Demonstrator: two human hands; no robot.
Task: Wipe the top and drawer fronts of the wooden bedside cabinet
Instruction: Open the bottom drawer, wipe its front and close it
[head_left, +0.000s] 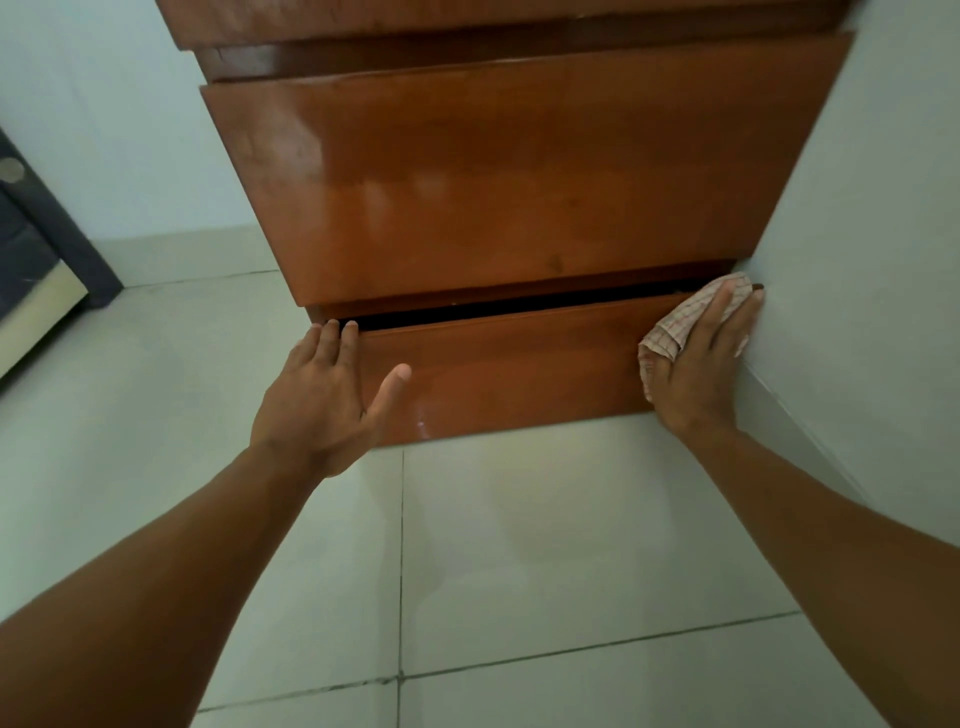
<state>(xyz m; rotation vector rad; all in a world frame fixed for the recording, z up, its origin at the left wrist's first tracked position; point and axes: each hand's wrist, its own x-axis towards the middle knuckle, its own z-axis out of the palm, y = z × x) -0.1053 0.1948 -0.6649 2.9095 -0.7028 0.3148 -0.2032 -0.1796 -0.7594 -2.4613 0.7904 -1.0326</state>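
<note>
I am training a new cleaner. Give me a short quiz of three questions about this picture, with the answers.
1. True or false: the right hand presses the cloth on the bottom drawer.
2. The drawer is: A) shut tight B) slightly open C) pulled out fully.
3. Fill in: the left hand touches the drawer's ____ end.
Key: 1 true; 2 B; 3 left.
</note>
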